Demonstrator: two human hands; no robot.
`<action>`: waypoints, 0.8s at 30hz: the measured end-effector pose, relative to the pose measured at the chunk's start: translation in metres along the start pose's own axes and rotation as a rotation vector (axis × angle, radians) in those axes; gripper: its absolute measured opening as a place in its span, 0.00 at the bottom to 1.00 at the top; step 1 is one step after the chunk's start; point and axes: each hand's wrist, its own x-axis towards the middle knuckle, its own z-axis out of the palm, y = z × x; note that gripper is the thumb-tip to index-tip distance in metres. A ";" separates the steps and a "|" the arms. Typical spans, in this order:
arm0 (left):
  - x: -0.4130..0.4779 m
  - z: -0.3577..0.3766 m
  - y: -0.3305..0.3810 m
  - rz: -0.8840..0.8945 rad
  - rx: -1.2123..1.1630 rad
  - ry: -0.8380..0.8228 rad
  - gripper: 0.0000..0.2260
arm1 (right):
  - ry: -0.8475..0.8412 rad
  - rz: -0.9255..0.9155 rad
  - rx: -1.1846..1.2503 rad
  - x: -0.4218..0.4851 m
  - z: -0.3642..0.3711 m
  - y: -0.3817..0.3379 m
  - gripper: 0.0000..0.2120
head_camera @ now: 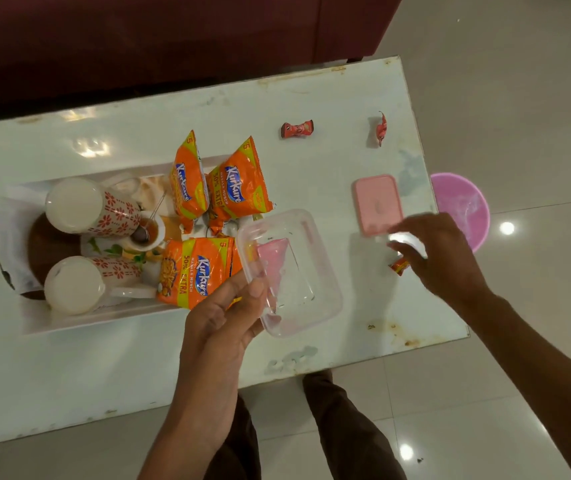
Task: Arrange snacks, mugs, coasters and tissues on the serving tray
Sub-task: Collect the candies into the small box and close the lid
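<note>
On stained white table (pixel 69 375), serving tray (pixel 86 322), glossy tiles (pixel 519 81), maybe sofa (pixel 138 36) behind

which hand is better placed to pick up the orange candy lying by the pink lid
Right. The right hand looks free and its fingers are right next to that candy, just below the pink lid. The left hand is busy gripping the clear container.

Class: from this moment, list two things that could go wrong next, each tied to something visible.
1. The left hand grips the clear container by one edge, so it could tilt or slip.
2. The upright snack packets lean at the end of the tray beside that container; a bump might topple them.
</note>
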 end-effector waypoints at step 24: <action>-0.007 -0.002 -0.023 -0.056 0.278 -0.065 0.12 | 0.020 -0.200 0.104 -0.042 -0.071 -0.163 0.12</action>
